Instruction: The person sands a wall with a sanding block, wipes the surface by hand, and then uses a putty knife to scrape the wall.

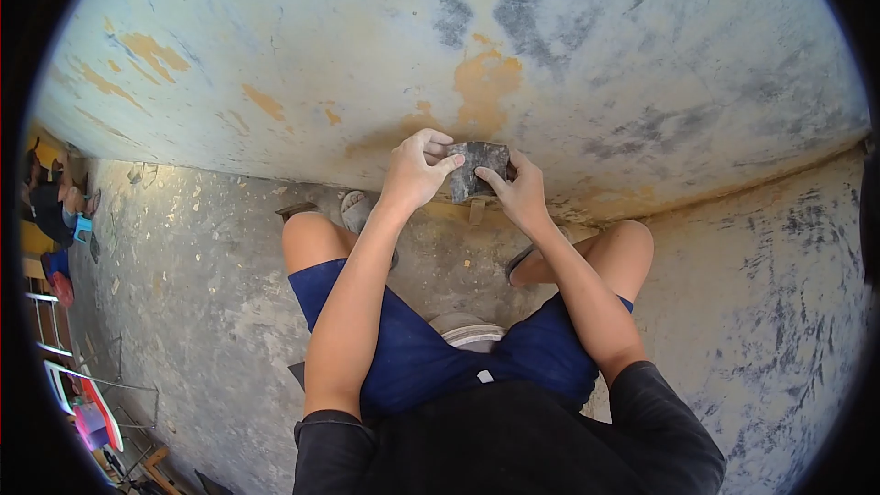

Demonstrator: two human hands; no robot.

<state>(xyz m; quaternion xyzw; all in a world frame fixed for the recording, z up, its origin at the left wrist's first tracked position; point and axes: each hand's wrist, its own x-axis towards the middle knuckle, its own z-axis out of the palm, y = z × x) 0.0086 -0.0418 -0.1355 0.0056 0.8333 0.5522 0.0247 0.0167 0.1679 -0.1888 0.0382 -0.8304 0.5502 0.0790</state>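
Between my two hands is a dark grey, worn piece of sheet (pixel 475 165) that looks like sandpaper. My left hand (pixel 422 168) pinches its left edge, with the thumb on the near face. On the right side my right hand (pixel 518 185) grips it, its thumb pressed on the face and the fingers partly hidden behind. The piece is in front of the lower part of a pale wall (pixel 367 55) with orange and dark patches.
Grey concrete floor (pixel 211 284) spreads to the left. A whitish bucket (pixel 472 334) is beneath me. At the far left are another person (pixel 48 206), a blue stool (pixel 83 228) and metal-framed items. A second patchy wall (pixel 752 312) rises at the right.
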